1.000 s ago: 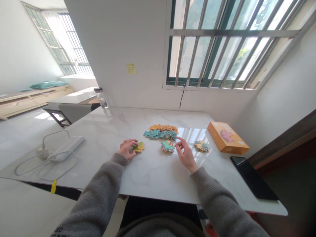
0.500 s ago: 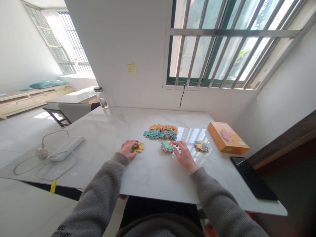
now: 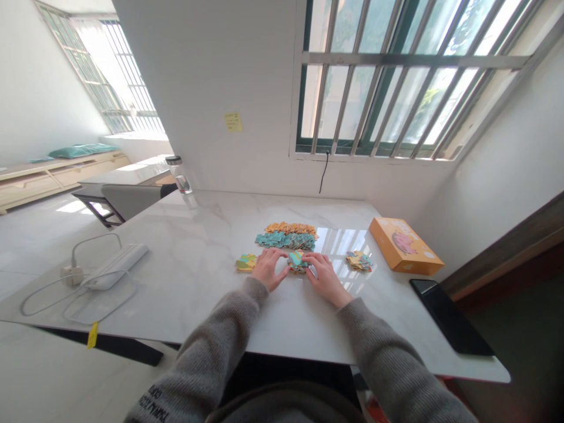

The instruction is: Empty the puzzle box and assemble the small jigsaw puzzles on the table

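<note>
A: What's closest to the camera?

B: The bare left hand (image 3: 269,269) and bare right hand (image 3: 326,279), curled in from either side of a small heap of multicoloured cardboard jigsaw pieces (image 3: 297,261). That heap sits on a white marble tabletop (image 3: 198,235).

A: Are they clamped on it?

B: Can't tell. The fingers are close around it, but any pinch is hidden.

A: How should that be handled?

B: Lightly with the fingertips, I'd judge, so thin pieces don't skate on the slick marble.

A: And around them?

B: A yellow-green pile (image 3: 245,262) lies just left, a mixed pile (image 3: 358,261) right. Beyond are teal rows (image 3: 285,239), orange rows (image 3: 291,228) and an orange cardboard box (image 3: 403,245).
</note>
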Available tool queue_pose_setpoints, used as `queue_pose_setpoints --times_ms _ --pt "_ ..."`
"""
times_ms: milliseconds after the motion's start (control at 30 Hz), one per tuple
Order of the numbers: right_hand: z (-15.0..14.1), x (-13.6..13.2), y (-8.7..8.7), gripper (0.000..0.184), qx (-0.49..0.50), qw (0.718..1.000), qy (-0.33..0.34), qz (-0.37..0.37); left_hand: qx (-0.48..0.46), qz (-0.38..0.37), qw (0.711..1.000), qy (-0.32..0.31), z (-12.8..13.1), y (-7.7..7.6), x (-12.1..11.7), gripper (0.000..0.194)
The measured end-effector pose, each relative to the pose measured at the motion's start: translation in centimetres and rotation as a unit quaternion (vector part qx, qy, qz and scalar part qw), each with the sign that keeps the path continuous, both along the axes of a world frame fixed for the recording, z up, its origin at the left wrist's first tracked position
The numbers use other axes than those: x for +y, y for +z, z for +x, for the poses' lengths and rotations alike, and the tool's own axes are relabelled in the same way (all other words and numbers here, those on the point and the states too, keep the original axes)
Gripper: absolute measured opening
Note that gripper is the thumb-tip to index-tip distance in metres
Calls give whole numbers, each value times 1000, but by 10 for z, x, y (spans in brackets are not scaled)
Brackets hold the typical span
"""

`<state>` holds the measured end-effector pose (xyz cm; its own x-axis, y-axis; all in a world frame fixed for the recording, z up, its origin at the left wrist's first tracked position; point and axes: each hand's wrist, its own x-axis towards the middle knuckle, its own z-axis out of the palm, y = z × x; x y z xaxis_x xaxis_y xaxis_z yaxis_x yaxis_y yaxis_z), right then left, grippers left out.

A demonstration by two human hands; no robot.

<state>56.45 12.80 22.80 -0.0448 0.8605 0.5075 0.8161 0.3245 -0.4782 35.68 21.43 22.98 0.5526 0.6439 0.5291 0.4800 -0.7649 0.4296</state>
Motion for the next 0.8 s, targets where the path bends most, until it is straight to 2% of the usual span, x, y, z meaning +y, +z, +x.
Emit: queue_pose_setpoints --times_ms 167,433,533,633,700,800 --pt "0 -1 0 26 1 1000 2 2 11 -27 1000 3 25 -6 0 29" --pt "-1 0 1 26 17 1000 -10 11 -41 -17 999 -2 26 -8 5 26" --pt "-1 -4 8 33 48 998 5 33 -89 5 995 -34 20 -3 0 30" --pt "0 -9 16 38 62 996 54 37 -125 22 988 -82 12 2 -8 28" --pt "2 -11 17 38 70 994 83 28 -142 21 984 -103 8 4 -12 26" --pt "5 -11 16 37 79 992 93 26 -157 3 980 -123 5 6 -14 23"
